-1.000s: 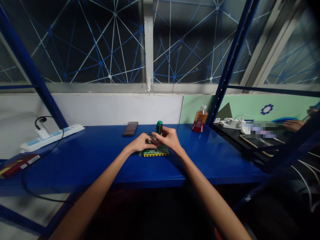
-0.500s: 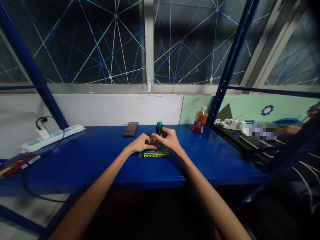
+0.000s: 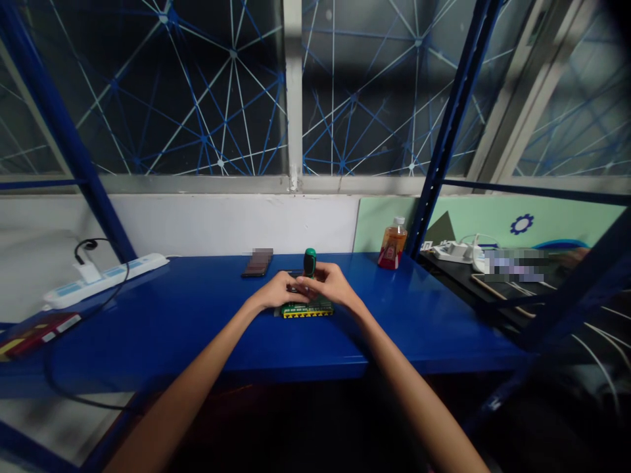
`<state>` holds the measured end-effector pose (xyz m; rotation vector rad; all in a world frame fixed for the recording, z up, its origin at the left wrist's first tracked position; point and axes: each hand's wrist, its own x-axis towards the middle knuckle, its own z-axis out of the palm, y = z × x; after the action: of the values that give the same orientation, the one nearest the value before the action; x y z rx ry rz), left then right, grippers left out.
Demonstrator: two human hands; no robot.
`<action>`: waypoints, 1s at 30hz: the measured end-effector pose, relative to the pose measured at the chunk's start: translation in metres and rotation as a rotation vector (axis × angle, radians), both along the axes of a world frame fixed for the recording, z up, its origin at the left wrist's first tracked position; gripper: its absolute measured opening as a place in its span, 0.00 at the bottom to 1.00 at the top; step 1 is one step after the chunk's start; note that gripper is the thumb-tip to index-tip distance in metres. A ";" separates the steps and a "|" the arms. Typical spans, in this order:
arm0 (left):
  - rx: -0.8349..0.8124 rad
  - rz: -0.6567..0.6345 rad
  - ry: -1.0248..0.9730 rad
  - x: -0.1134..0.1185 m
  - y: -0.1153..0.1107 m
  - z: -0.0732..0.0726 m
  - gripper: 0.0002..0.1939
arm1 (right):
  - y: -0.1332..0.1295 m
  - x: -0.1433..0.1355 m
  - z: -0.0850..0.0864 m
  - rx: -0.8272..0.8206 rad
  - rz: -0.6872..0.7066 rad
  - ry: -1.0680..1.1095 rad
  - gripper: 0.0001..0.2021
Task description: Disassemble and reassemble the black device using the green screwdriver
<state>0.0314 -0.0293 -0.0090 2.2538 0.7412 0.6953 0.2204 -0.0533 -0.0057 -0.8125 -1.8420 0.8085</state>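
Note:
A green circuit board point(image 3: 308, 309) with a yellow-edged front lies on the blue table point(image 3: 197, 335). Above it stands a screwdriver point(image 3: 309, 261) with a green and black handle, held upright; its tip is hidden by fingers. My right hand point(image 3: 331, 282) wraps its fingers around the lower part of the screwdriver. From the other side my left hand point(image 3: 280, 290) reaches over the board with its fingers pressed together near the screwdriver's shaft. What those left fingers hold is too small to make out.
A dark phone-like object point(image 3: 257, 264) lies behind my left hand. A bottle point(image 3: 393, 244) stands at the back right. At left are a white power strip point(image 3: 106, 281) and a red box point(image 3: 42, 334). Blue shelf posts rise at both sides; another person's hand shows at far right.
The whole view has shifted slightly, with the table lower in the picture. The screwdriver handle has tilted a little to the left, and both hands remain around it over the board.

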 end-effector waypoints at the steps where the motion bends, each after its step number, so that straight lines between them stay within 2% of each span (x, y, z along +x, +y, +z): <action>1: 0.000 -0.001 -0.005 0.000 0.001 -0.001 0.10 | 0.000 0.000 0.000 -0.008 -0.002 0.010 0.17; 6: -0.001 0.023 -0.010 0.000 0.003 -0.004 0.11 | -0.003 0.001 0.004 -0.067 0.004 0.069 0.17; 12: -0.010 -0.007 -0.020 0.001 -0.001 0.001 0.10 | -0.005 0.001 0.006 -0.117 0.125 0.128 0.16; 18: 0.000 0.012 0.002 0.002 0.000 0.000 0.12 | -0.003 -0.001 0.003 -0.060 0.076 0.088 0.16; 23: -0.006 0.020 -0.022 0.003 -0.002 0.001 0.12 | -0.001 0.000 0.002 -0.102 0.178 0.115 0.16; 30: -0.033 -0.023 -0.039 0.004 -0.005 0.000 0.10 | -0.002 -0.001 0.001 -0.124 0.164 0.125 0.18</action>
<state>0.0350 -0.0338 -0.0087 2.2089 0.7018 0.7091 0.2194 -0.0551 -0.0043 -0.6779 -1.7771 1.0632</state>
